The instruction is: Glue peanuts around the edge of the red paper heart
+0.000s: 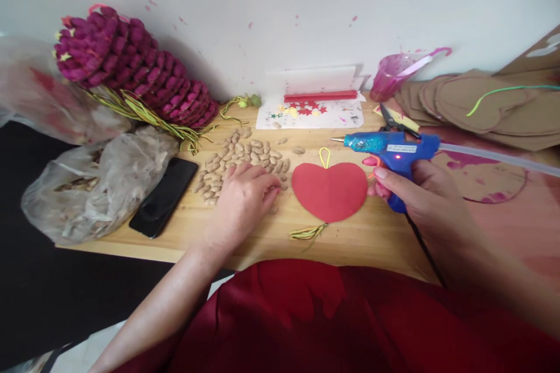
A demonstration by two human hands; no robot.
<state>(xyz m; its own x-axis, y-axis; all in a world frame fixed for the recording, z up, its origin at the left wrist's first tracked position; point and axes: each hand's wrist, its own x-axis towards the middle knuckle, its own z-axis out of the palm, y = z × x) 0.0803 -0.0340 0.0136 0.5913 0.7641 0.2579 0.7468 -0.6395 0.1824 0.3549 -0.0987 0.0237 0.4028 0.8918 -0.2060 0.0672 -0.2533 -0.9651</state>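
Note:
My right hand (409, 189) is wrapped round the grip of a blue glue gun (389, 145); its metal nozzle points left, above a red heart-shaped cutout (329, 191). The heart lies flat on the wooden table (376, 233), with a yellow loop at its top and yellow-green threads at its bottom tip. My left hand (245, 195) rests palm down at the near edge of a pile of pale nut shells (245, 157), fingers curled and pinched toward the shells. What its fingertips hold, if anything, is hidden.
A black phone (164, 197) lies left of the shells, beside clear plastic bags (98, 189). Magenta cone-like ornaments (131, 64) lean on the wall. A star-sticker sheet (310, 112), a pink cup (391, 74), scissors (396, 119) and brown cutouts (481, 105) sit behind. Red fabric (350, 320) covers my lap.

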